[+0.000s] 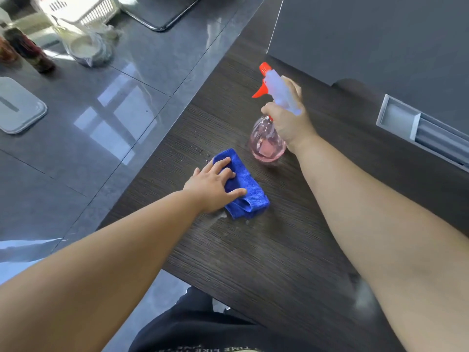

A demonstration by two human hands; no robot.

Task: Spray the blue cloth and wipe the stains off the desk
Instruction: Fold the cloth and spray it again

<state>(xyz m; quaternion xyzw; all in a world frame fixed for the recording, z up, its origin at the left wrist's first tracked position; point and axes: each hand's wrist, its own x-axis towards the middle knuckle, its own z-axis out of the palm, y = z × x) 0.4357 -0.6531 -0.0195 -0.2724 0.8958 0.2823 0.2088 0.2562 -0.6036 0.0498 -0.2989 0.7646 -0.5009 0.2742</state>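
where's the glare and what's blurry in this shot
Head view: window glare sits on the glossy floor tiles left of the desk. The basket and bottles at top left are smeared by blur. The blue cloth and spray bottle are fairly sharp. The wide lens stretches both forearms toward the edges.

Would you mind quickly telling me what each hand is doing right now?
Left hand: open, fingers spread flat on the blue cloth.
Right hand: closed around the neck of the pink spray bottle.
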